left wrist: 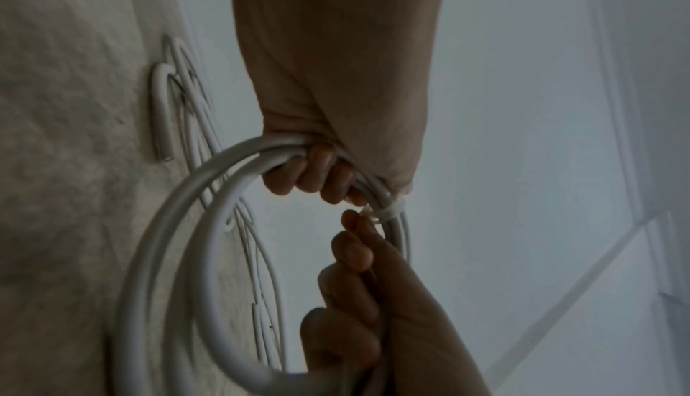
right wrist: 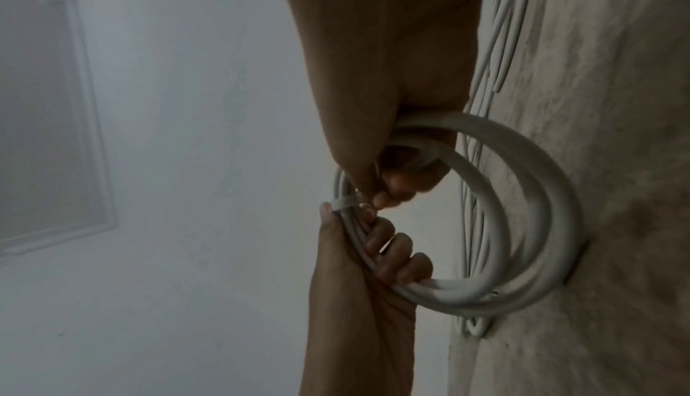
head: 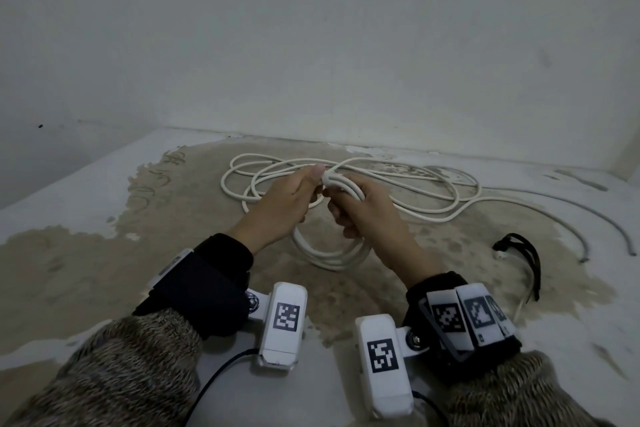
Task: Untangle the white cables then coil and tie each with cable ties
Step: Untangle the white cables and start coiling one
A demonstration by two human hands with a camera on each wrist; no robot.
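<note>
Both hands hold a coiled white cable (head: 329, 255) above the floor, its loops hanging below them. My left hand (head: 287, 204) grips the strands with curled fingers (left wrist: 317, 172), also seen in the right wrist view (right wrist: 395, 258). My right hand (head: 363, 215) holds the same bundle, and its fingertips (right wrist: 388, 196) pinch at a pale cable tie (left wrist: 384, 210) wrapped round the strands between the hands. The tie's tail is not visible. A second white cable (head: 415, 180) lies in loose overlapping loops on the floor behind the hands.
A thinner pale cable (head: 571, 206) curves across the floor at the right. Black ties or a strap (head: 523, 250) lie right of my right wrist. The floor is stained concrete (head: 86, 270), and a white wall (head: 311, 45) stands close behind the loose cable.
</note>
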